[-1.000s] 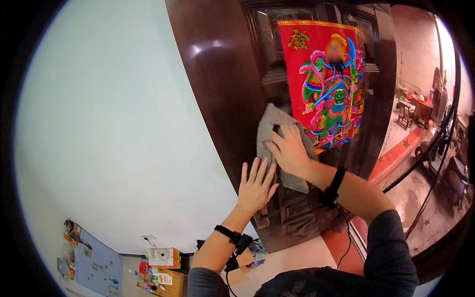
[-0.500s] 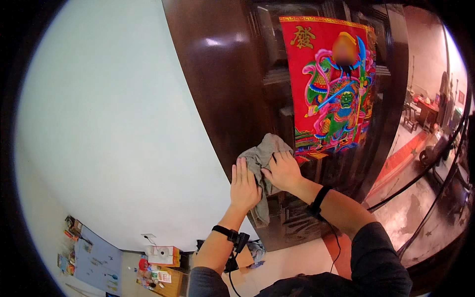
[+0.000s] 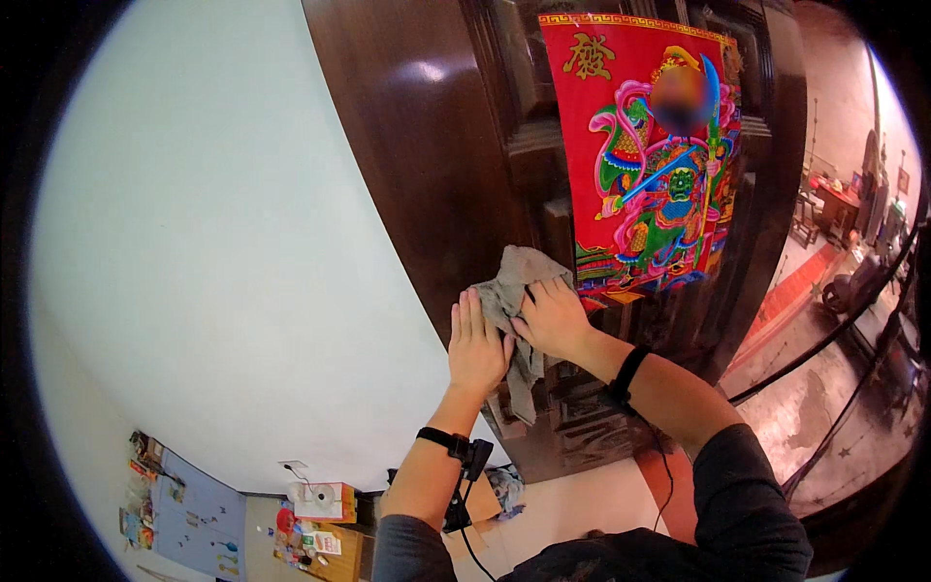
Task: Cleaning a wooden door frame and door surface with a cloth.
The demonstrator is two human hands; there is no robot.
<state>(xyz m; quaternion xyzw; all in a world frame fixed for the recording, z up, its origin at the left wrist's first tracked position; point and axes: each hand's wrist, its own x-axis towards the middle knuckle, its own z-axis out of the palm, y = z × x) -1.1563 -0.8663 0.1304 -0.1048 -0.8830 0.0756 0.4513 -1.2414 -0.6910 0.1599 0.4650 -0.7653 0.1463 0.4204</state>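
Observation:
A grey-brown cloth [image 3: 524, 267] lies bunched against a dark brown wooden door [image 3: 427, 165], its lower end hanging down. My right hand [image 3: 555, 318] presses on the cloth, fingers bent over it. Beside it my left hand [image 3: 477, 347] rests flat along the door's left edge, fingers stretched out and the thumb side against the cloth. Just above and right of my right hand, a red poster [image 3: 650, 165] with a colourful armoured figure is stuck on the door panel. Part of the cloth is hidden under my hands.
A white wall [image 3: 233, 233] fills the left. At lower left stand a wooden table [image 3: 339, 553] with small items and a red-and-white box [image 3: 325, 500]. A cardboard box [image 3: 482, 501] is on the floor below the door. Black cables [image 3: 824, 344] cross at right, before a room with furniture.
Both hands and the cloth have shifted slightly upward and left in the picture. The door and poster also sit slightly differently, as the view has moved a little.

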